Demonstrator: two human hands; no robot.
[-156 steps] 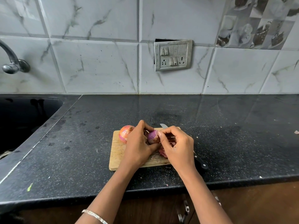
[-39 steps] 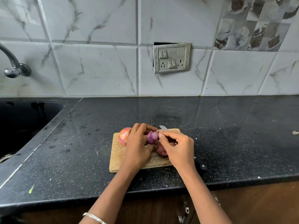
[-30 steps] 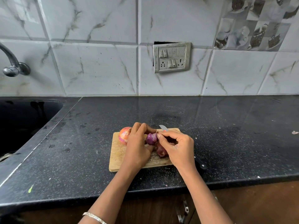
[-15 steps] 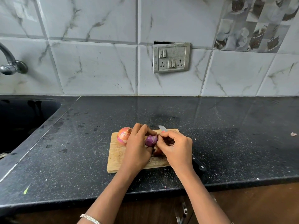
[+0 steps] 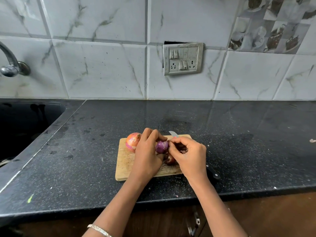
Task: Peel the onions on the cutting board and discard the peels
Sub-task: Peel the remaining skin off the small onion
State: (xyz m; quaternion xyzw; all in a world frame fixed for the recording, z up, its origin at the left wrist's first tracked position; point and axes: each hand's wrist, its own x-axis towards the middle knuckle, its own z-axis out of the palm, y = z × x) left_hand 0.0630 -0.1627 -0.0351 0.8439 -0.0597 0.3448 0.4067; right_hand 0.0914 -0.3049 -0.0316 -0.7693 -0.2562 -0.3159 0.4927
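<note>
The purple onion [image 5: 161, 146] sits just below the frame's centre, held above the wooden cutting board [image 5: 124, 161]. The left hand [image 5: 147, 155] curls its fingers around the onion from the left; the right hand [image 5: 189, 155] pinches at its right side with thumb and fingertips. An unpeeled onion [image 5: 132, 141] rests on the board's upper-left corner. Loose peels [image 5: 170, 159] lie beneath the hands. A knife [image 5: 173, 134] lies behind the right hand, its tip past the board's far edge.
</note>
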